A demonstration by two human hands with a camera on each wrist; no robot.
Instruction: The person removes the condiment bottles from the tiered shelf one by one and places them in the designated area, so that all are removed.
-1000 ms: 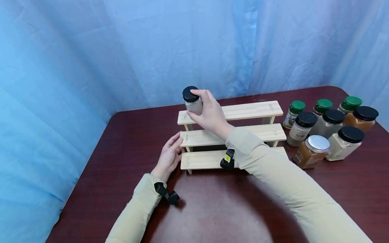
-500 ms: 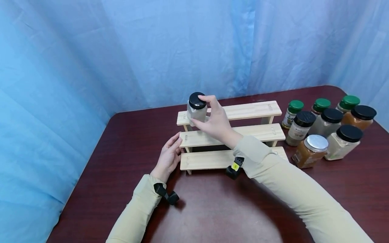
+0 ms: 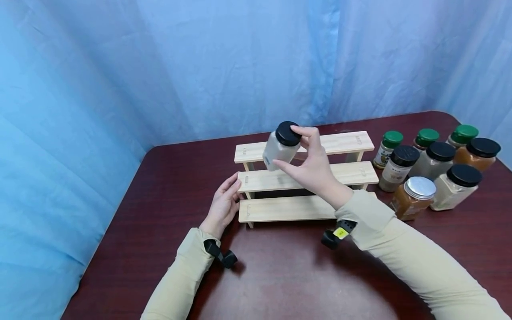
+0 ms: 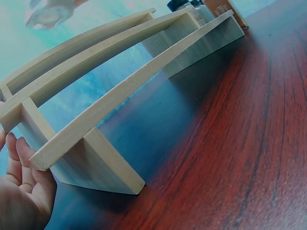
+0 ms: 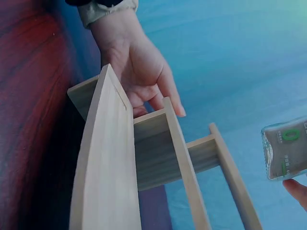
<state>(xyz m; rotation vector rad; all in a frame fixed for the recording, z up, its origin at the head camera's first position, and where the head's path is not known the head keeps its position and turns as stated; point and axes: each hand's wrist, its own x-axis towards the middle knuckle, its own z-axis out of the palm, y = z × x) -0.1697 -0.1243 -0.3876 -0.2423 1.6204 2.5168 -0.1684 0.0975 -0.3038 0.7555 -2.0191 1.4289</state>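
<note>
A three-tier wooden shelf rack (image 3: 288, 209) stands on the table. My left hand (image 3: 224, 202) grips the left end of its middle tier, thumb over the board and fingers lower down. In the head view, my right hand (image 3: 316, 171) holds a clear spice jar (image 3: 278, 151) with a black lid, thumb low on its side and a finger at the lid. The jar tilts, lid toward the right, and overlaps the top and middle tiers. Green print shows on the jar (image 5: 288, 148) in the right wrist view, above a fingertip (image 5: 295, 189).
Right of the rack stand several more spice jars: green-capped ones such as the bottle (image 3: 386, 149), black-lidded ones such as the square jar (image 3: 456, 189), and a silver-lidded brown jar (image 3: 412, 200). Blue curtains (image 3: 240, 66) hang behind the dark red table (image 3: 180, 178).
My right hand has carried the jar rightward from over the top tier's left end, and the jar now leans more. My left hand keeps its place at the rack.
</note>
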